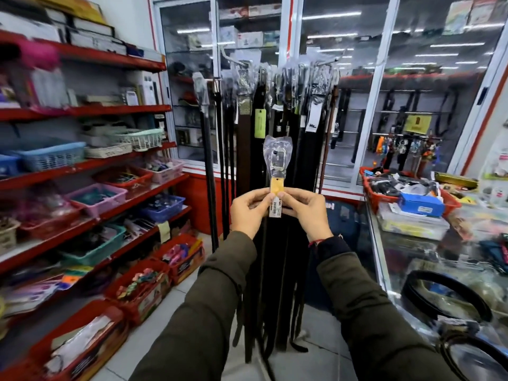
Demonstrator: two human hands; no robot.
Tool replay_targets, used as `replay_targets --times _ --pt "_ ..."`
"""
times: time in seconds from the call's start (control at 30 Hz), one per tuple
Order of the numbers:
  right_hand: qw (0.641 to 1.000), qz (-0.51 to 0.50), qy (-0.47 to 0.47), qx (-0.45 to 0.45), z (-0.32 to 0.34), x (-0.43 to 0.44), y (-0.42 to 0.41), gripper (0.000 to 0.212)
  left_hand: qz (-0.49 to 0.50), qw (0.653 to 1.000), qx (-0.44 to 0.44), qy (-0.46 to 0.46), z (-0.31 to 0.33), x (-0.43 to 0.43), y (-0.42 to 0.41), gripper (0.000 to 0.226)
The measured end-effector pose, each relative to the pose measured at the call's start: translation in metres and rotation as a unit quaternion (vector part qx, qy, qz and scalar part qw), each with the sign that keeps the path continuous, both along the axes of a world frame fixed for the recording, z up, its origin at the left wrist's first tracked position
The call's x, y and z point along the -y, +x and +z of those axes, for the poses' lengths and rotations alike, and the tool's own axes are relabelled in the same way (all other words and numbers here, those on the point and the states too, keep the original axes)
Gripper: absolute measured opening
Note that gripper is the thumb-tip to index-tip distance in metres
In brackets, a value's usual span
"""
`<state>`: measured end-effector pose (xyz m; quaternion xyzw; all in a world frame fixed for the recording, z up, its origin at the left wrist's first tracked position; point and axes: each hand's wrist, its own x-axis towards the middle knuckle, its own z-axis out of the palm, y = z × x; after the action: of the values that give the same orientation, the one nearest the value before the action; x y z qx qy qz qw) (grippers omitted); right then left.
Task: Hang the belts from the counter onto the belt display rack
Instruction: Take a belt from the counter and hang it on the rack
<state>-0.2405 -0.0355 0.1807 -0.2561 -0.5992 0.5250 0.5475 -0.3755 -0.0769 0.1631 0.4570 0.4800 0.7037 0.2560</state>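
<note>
A black belt (275, 243) hangs down between my hands, its plastic-wrapped silver buckle (277, 156) pointing up and a yellow tag just below the buckle. My left hand (248, 211) and my right hand (303, 210) both pinch the belt at the tag, at chest height. Directly behind it stands the belt display rack (277, 70), its hooks crowded with several dark hanging belts. More black belts (450, 295) lie coiled on the glass counter (384, 259) at the right; another coil (472, 353) sits at the lower right.
Red shelves (90, 160) with baskets of small goods line the left. Red bins (143, 290) stand on the floor beside the rack. A red basket (373, 193) and boxes sit on the counter. Glass cabinets form the back wall.
</note>
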Motion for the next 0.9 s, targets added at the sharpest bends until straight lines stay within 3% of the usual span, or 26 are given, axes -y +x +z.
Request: replay_targets --times 0.2,0.47,0.9 --pt "0.997 0.018 0.073 -0.016 0.057 -0.001 -0.034 0.029 -0.007 0.996 0.074 0.057 0.059 0.003 -0.024 0.027" --pt "0.991 0.034 0.107 -0.067 0.142 -0.005 -0.078 0.025 0.008 0.986 0.091 0.141 0.146 0.004 -0.058 0.028" --pt "0.996 0.011 0.061 -0.058 0.197 -0.011 -0.129 0.027 -0.032 0.981 0.129 0.139 0.193 -0.003 -0.102 0.027"
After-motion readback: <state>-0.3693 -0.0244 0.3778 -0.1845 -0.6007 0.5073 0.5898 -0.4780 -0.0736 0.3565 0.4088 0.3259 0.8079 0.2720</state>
